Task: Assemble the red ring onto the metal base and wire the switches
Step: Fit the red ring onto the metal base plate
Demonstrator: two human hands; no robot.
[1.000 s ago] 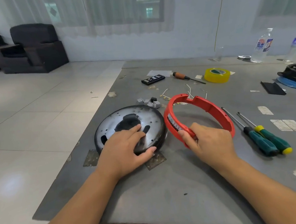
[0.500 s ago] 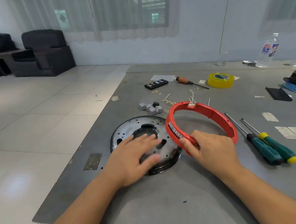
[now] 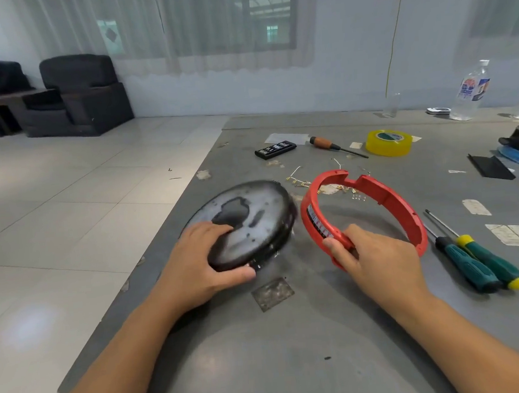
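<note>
Two hands working at once now! Left hand (image 3: 197, 263) gripping the near rim of the metal base (image 3: 247, 221), fingers curled over the top face, thumb pressed under the edge at six o'clock. Tipping it up, near edge rising off the table (image 3: 293, 341) where half a second ago lying flat under a spread palm, its face blurring with the motion. Probably turning it to the side the ring seats on. Right hand (image 3: 376, 265) pinching the red ring (image 3: 357, 208) at seven o'clock of its circle, thumb on the outer wall, other fingers hidden behind. Holding it tilted just beside the base at three o'clock, not touching. No long axis on a ring: gap pointing to twelve o'clock, label facing inward. Nothing seated yet, switches not in view, loose wires (image 3: 298, 179) waiting beyond.
</note>
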